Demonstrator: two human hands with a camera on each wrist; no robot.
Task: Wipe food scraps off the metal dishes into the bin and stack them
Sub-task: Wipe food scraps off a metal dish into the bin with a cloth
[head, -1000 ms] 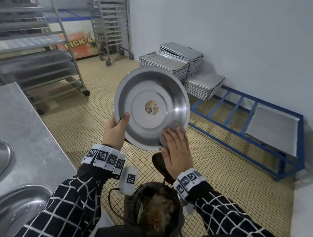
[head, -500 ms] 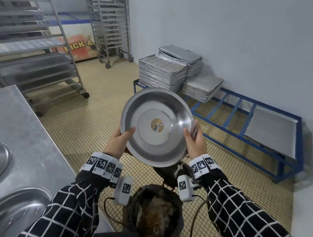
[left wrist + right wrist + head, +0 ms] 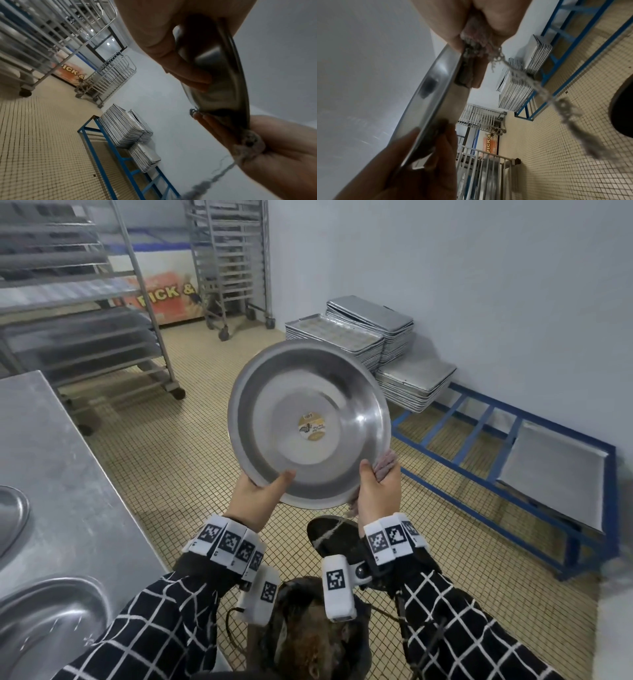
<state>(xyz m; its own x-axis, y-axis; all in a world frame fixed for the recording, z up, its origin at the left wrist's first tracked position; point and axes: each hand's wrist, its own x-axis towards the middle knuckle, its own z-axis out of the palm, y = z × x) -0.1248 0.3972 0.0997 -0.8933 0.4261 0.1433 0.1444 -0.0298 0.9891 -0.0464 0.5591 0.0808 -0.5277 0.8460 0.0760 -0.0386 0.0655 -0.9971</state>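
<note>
I hold a round metal dish (image 3: 308, 422) tilted up toward me above the bin (image 3: 315, 635), which holds brown food waste. A round sticker sits at the dish's centre, and its inside looks clean. My left hand (image 3: 255, 491) grips the lower left rim, thumb inside the dish. My right hand (image 3: 376, 491) grips the lower right rim and also holds a pinkish cloth (image 3: 385, 463) bunched behind the rim. From the left wrist, the dish (image 3: 221, 75) is seen edge-on, with fingers behind it. The right wrist view shows the cloth (image 3: 474, 36) with a frayed thread hanging down.
A steel counter (image 3: 61, 460) on my left carries two more metal dishes (image 3: 44, 625), partly cut off. Stacked baking trays (image 3: 359, 340) rest on a low blue frame (image 3: 479, 474) by the wall. Wheeled tray racks (image 3: 233, 261) stand behind on the tiled floor.
My right hand stopped wiping inside the dish and moved to grip its right rim with the cloth. The dish was lowered, then lifted and tipped up again.
</note>
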